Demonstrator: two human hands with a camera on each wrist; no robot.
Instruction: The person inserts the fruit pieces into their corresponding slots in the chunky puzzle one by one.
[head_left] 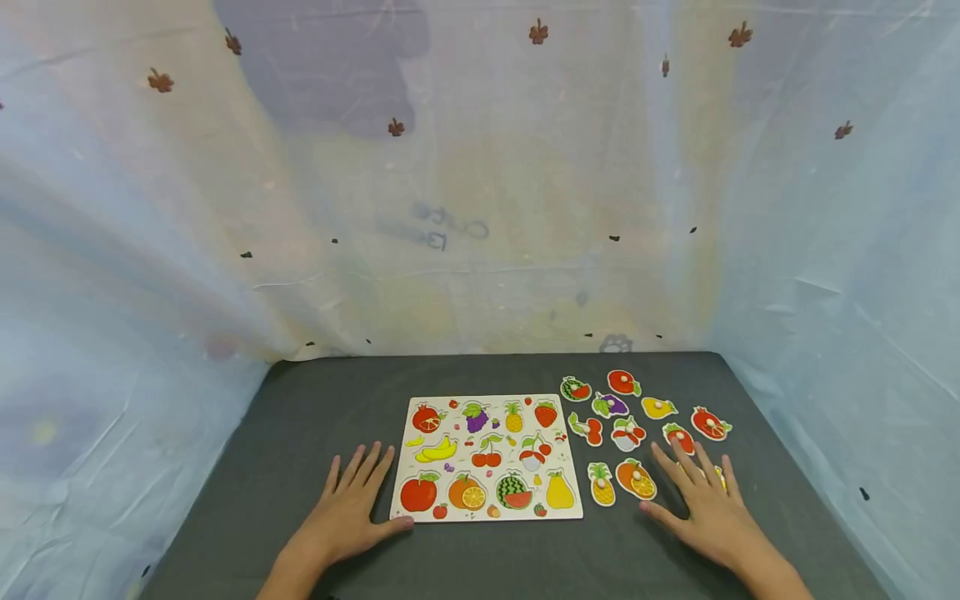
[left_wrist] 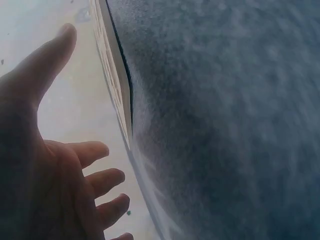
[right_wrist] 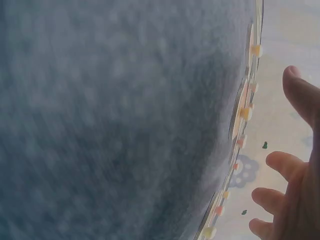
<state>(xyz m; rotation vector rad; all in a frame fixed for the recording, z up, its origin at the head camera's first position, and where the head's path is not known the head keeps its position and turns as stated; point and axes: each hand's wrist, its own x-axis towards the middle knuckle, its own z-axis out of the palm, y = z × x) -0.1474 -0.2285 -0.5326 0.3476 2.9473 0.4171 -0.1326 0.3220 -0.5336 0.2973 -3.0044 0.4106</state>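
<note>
On the dark grey tabletop (head_left: 487,558), approx. mid, lies a white fruit board (head_left: 465,465), flat, printed w/ fruit in three rows. L hand (head_left: 347,515) is by its lower L corner, palm down, fingers straight & spread apart, holding nothing; thumb overlaps the board's near edge in head view, but can't tell if it touches. L wrist view has the thumb well apart from the other fingers.

Loose fruit pcs w/ small knobs (right_wrist: 245,114) lie R of the board. Far side: watermelon pc (head_left: 576,389) just beside the board's far R corner, then apple pc (head_left: 623,382). Nearer: grape pc (head_left: 610,405), pear pc (head_left: 659,407), cherry pc (head_left: 585,429), pomegranate pc (head_left: 711,423) furthest R. Nearest the person: pineapple pc (head_left: 602,483) & orange pc (head_left: 636,479), side by side.

R hand (head_left: 707,512) is over the near R part of the group, fingers straight & apart too, nothing held. Thumb tip is just beside the orange pc, fingertips by the strawberry pc (head_left: 678,437); a yellow pc (head_left: 721,477) is mostly hidden behind the fingers, type unclear.

Pale curtain (head_left: 525,192) w/ brown leaf prints hangs behind the table, more of it either side.
</note>
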